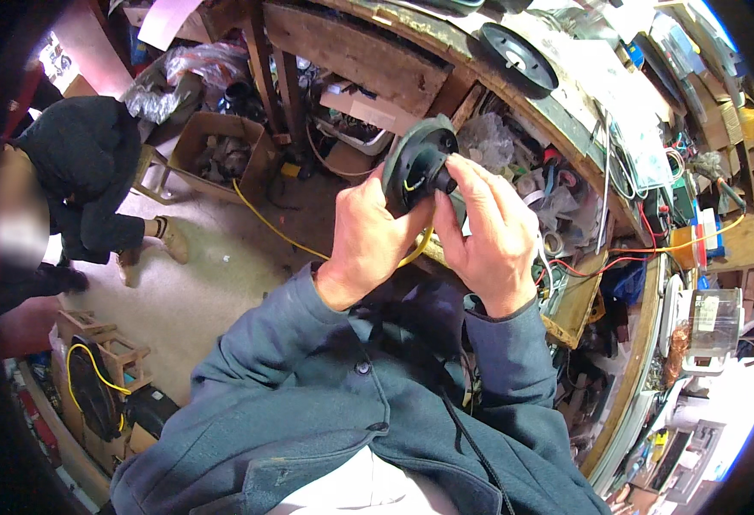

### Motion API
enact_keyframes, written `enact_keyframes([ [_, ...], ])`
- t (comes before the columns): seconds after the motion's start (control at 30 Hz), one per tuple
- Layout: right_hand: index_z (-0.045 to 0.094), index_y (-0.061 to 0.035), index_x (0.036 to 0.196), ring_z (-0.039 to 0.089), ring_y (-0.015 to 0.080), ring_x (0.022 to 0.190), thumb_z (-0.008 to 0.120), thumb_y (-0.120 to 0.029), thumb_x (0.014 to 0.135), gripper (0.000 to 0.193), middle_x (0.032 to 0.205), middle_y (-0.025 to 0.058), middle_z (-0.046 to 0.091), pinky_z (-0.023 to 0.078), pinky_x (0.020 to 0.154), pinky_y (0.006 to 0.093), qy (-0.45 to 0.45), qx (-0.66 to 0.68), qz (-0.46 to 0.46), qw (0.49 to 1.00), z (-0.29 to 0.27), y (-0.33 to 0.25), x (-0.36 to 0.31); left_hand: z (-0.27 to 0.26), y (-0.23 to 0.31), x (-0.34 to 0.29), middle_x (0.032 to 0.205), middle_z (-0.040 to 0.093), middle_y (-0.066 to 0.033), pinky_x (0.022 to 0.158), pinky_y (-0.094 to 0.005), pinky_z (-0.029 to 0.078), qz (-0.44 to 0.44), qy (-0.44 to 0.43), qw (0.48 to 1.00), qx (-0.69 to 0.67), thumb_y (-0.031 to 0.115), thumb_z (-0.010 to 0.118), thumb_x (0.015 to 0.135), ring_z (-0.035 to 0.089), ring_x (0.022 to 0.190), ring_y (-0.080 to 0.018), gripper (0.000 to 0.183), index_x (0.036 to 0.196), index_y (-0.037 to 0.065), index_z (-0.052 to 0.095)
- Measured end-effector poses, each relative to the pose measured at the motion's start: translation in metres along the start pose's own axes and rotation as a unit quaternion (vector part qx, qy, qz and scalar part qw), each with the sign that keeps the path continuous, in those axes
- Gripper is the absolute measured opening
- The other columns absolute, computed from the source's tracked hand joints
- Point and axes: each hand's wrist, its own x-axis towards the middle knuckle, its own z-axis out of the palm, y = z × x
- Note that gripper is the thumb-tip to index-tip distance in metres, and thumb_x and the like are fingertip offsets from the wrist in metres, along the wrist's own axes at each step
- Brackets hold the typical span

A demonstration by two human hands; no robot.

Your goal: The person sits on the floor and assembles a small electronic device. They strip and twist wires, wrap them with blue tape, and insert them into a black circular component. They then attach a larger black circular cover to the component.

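Note:
My left hand (362, 236) is closed around the edge of a dark round housing (428, 133), which I hold up tilted in front of my chest. Its hollow inside faces my right hand, and a short bit of yellow wire shows within it. With thumb and fingers, my right hand (493, 227) pinches a small black cylindrical part (443, 179) at the housing's middle. Whether that part is fixed to the housing I cannot tell. A yellow cable (417, 249) hangs just below the housing, between my hands.
A cluttered wooden workbench (446, 73) curves along the far and right sides, with a black disc (519, 58) on it. An open cardboard box (192, 146) stands on the floor. Yellow cable (278, 239) crosses the floor. Another person (85, 172) in black is at the left.

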Motion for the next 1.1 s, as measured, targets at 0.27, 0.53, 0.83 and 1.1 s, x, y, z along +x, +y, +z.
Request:
enact_keyframes([
  [0.27,0.069,0.0035,0.116,0.073,0.0329,0.087,0.077,-0.003,0.081,0.037,0.108,0.0198,0.072,0.061,0.077,0.038,0.024,-0.001,0.011,1.0,0.004,-0.004,-0.006,0.001,-0.008,-0.003,0.107,0.077,-0.0035,0.085,-0.0277,0.056,0.001,0.001,0.998,-0.061,0.001,0.078,0.086,0.066,0.094,-0.0071,0.034,0.12,0.002,0.071],
  [0.53,0.069,0.0037,0.116,0.074,0.0333,0.091,0.077,-0.004,0.081,0.037,0.108,0.0199,0.072,0.061,0.08,0.0385,0.035,-0.033,0.015,0.999,0.005,-0.014,-0.008,0.002,-0.006,-0.009,0.108,0.077,-0.0031,0.086,-0.0273,0.056,0.004,0.029,0.997,-0.066,0.002,0.079,0.086,0.066,0.094,-0.0067,0.034,0.12,0.001,0.071],
  [0.83,0.068,0.0031,0.117,0.073,0.0335,0.091,0.077,-0.006,0.082,0.037,0.108,0.0191,0.071,0.061,0.08,0.0386,0.003,-0.02,0.005,1.0,0.002,-0.007,-0.001,-0.004,-0.003,-0.008,0.106,0.077,-0.0026,0.084,-0.0268,0.056,-0.002,0.007,0.999,-0.049,0.004,0.079,0.087,0.065,0.092,-0.0058,0.034,0.12,0.001,0.071],
  [1.1,0.068,0.0014,0.116,0.073,0.0326,0.09,0.078,-0.005,0.08,0.038,0.107,0.0175,0.072,0.06,0.078,0.0382,-0.009,-0.009,0.009,1.0,-0.002,-0.008,0.002,-0.006,-0.007,-0.006,0.104,0.077,-0.0021,0.083,-0.0265,0.056,0.022,-0.011,0.999,-0.043,0.003,0.077,0.088,0.066,0.092,-0.0063,0.031,0.119,0.001,0.071],
])
